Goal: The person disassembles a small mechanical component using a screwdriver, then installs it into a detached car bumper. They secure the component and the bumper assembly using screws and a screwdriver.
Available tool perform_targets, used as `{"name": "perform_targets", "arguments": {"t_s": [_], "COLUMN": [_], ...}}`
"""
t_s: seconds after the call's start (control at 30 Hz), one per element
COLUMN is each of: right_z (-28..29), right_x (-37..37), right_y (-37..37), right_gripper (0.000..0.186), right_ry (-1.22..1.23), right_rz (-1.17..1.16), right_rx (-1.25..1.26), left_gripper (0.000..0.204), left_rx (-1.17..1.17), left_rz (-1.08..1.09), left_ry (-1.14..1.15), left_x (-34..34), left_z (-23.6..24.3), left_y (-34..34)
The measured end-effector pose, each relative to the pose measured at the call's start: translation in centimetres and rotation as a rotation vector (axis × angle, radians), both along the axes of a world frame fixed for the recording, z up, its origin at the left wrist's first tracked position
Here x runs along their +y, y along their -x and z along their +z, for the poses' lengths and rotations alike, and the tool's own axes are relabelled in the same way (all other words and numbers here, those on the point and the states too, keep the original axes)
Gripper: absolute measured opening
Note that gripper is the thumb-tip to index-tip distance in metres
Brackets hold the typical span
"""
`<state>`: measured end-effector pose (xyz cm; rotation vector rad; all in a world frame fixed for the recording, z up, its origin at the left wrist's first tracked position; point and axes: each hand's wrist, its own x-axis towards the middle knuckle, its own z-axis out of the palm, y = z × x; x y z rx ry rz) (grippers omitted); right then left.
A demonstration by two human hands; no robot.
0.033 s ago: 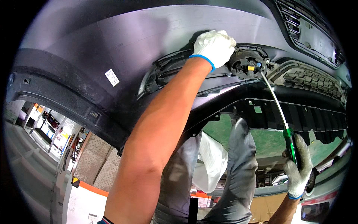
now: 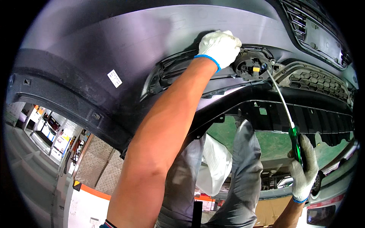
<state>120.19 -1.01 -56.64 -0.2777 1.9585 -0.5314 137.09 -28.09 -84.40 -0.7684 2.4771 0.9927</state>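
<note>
My right hand (image 2: 305,167), in a white knit glove, is wrapped round the green and black handle of a screwdriver (image 2: 280,96). Its long bright shaft slants up and left, the tip at the lower right edge of a round dark lamp housing (image 2: 245,70). On that housing sit a small yellow part (image 2: 256,69) and a blue part. My left hand (image 2: 219,47), gloved in white with a blue cuff, is closed at the housing's upper left. Its fingertips are turned away, so what they grip is hidden. The housing sits in the inner side of a large grey bumper cover (image 2: 137,34).
Right of the housing lies a honeycomb grille (image 2: 317,84). A black ribbed panel (image 2: 281,117) runs along the bumper's lower edge, above my legs and a green floor (image 2: 270,146). At the lower left stands a white and orange unit (image 2: 89,203); at the lower right, a cardboard sheet (image 2: 272,211).
The screwdriver's tip has shifted very slightly at the lamp housing. Both hands stay almost where they were.
</note>
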Motion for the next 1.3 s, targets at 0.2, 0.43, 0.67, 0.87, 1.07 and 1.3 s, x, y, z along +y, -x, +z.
{"name": "perform_targets", "arguments": {"t_s": [0.2,0.43,0.67,0.87,1.07,1.3], "right_z": [-0.2,-0.9,-1.3,-2.3,-2.5,-2.7], "right_x": [-8.2,-11.4,-13.4,-14.2,-16.2,-17.9], "right_y": [-2.9,-3.6,-4.1,-4.4,-4.6,-4.3], "right_gripper": [0.053,0.052,0.050,0.048,0.042,0.041], "right_ry": [-0.046,-0.040,-0.038,-0.010,-0.029,-0.074], "right_rz": [0.124,0.272,0.326,0.365,0.387,0.435], "right_rx": [0.095,0.063,0.094,0.136,0.185,0.183], "left_gripper": [0.031,0.032,0.032,0.031,0.031,0.031], "left_rx": [-0.012,-0.006,-0.009,0.013,0.028,0.044], "left_rz": [0.054,0.085,0.065,0.066,0.063,0.050], "left_ry": [-0.062,-0.128,-0.123,-0.124,-0.117,-0.067], "left_x": [0.0,-0.1,0.0,0.0,0.2,0.5], "left_z": [-0.3,-0.1,-0.8,-0.7,-0.9,-1.3], "left_y": [-0.2,0.0,-0.1,-0.1,-0.1,-0.2]}}
